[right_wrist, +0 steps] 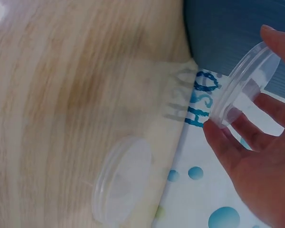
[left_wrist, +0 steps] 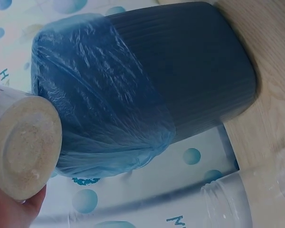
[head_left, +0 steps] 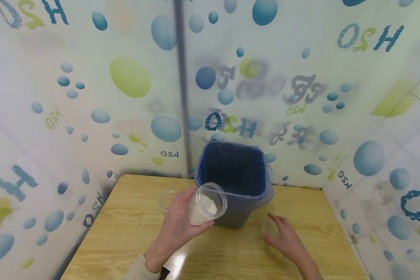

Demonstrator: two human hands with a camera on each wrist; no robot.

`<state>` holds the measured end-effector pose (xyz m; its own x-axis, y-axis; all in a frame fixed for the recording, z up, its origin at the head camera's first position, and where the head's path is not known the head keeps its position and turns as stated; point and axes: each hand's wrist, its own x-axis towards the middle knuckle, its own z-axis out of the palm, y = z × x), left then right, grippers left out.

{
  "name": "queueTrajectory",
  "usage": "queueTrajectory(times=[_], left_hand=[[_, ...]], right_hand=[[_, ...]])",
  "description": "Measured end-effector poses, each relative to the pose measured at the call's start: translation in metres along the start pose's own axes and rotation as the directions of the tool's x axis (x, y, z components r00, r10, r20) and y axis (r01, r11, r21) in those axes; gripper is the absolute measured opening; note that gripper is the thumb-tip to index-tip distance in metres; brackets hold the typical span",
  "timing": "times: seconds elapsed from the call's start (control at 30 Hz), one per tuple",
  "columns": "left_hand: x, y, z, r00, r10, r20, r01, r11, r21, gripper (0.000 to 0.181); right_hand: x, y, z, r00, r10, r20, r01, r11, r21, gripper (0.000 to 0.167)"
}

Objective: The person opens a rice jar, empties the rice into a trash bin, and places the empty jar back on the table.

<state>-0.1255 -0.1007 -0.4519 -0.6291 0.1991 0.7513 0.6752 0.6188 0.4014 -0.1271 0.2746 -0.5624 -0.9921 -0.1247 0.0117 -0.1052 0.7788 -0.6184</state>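
Note:
My left hand (head_left: pixel 175 221) grips a clear jar (head_left: pixel 196 212) of small white grains (head_left: pixel 208 205), tilted with its open mouth towards the bin's near rim. In the left wrist view the jar's round base (left_wrist: pixel 26 147) faces the camera. The bin (head_left: pixel 234 216) is dark and lined with a blue plastic bag (head_left: pixel 262 198). Right of it, my right hand (head_left: pixel 288 241) holds a clear round lid (right_wrist: pixel 242 85) by its edge, between thumb and fingers, above the table.
Another clear container (left_wrist: pixel 225 204) stands on the wooden table (head_left: pixel 133 217), partly behind my left hand in the head view. A pale lid-like shape (right_wrist: pixel 123 180) shows on the tabletop; I cannot tell whether it is a reflection. Patterned walls (head_left: pixel 126 128) enclose the table.

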Motion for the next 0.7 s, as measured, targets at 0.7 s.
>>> queueTrajectory(times=[0.7], left_hand=[[-0.004, -0.004, -0.002, 0.999, -0.033, -0.001, 0.033, 0.999, -0.007, 0.101]], right_hand=[[0.001, 0.005, 0.033, 0.997, -0.082, -0.016, 0.067, 0.903, -0.425, 0.073]])
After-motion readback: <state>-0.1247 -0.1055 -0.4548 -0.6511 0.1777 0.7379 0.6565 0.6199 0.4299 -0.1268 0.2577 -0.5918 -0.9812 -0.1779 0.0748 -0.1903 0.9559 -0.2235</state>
